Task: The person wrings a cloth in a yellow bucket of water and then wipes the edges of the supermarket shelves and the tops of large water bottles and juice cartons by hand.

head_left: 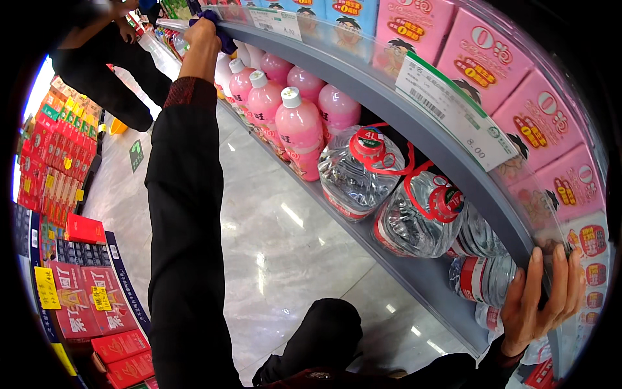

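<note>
My left arm stretches far forward, and my left hand [204, 40] is closed on a dark purple cloth [223, 34] at the far end of the grey shelf edge [363, 97]. My right hand [547, 295] rests at the near right end of this shelf, fingers extended over its front lip, with no object visible in it. Pink cartons [483, 58] line the shelf behind a clear plastic strip. A price label [453, 107] is fixed on the front between my hands.
Below, the lower shelf carries pink bottles [299, 123] and large water jugs [363, 162] with red caps and handles. Stacked red boxes [84, 298] stand on the left across the tiled floor [259, 259]. Another person in dark trousers [107, 74] stands at the far left.
</note>
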Tool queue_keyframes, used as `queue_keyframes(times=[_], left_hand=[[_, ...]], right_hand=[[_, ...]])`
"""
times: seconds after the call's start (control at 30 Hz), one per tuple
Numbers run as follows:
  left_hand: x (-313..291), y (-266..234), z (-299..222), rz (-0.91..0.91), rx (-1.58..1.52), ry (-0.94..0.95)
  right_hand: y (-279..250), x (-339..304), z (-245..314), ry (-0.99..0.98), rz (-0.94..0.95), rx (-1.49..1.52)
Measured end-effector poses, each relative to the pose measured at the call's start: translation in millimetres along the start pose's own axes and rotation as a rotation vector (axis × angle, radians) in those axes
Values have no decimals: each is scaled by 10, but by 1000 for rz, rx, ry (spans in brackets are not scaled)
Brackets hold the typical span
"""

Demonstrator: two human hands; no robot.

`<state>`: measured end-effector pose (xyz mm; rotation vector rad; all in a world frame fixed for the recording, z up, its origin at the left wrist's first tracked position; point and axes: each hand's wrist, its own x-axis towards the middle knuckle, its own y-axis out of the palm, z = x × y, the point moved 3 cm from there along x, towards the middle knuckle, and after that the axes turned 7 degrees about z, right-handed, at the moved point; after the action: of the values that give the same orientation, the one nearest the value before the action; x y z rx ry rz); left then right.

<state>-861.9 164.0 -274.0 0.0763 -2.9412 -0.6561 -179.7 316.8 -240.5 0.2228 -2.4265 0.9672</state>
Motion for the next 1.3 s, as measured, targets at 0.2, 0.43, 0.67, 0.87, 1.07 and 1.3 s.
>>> queue_keyframes(times=[0.2,0.43,0.67,0.87,1.07,1.3], left_hand=[[-804,190,27,74,75,69],[-1828,222,123,132,159,239],[-4199,693,-215,320,-141,-54],[-5311,353,-269,710,-564,-495],[-5799,39,-367,973,-1176,-864],[-6610,145,-692,1227,-416,-497]], right_hand=[[-17,54,-30,-21,-31,77],[-139,95,49,50,-101,252],[-251,-4,-92,23,-68,326],[-515,-234,-227,21,-118,895],[-486,-713,-127,292,174,1963],[-590,-802,252,134,140,1481]])
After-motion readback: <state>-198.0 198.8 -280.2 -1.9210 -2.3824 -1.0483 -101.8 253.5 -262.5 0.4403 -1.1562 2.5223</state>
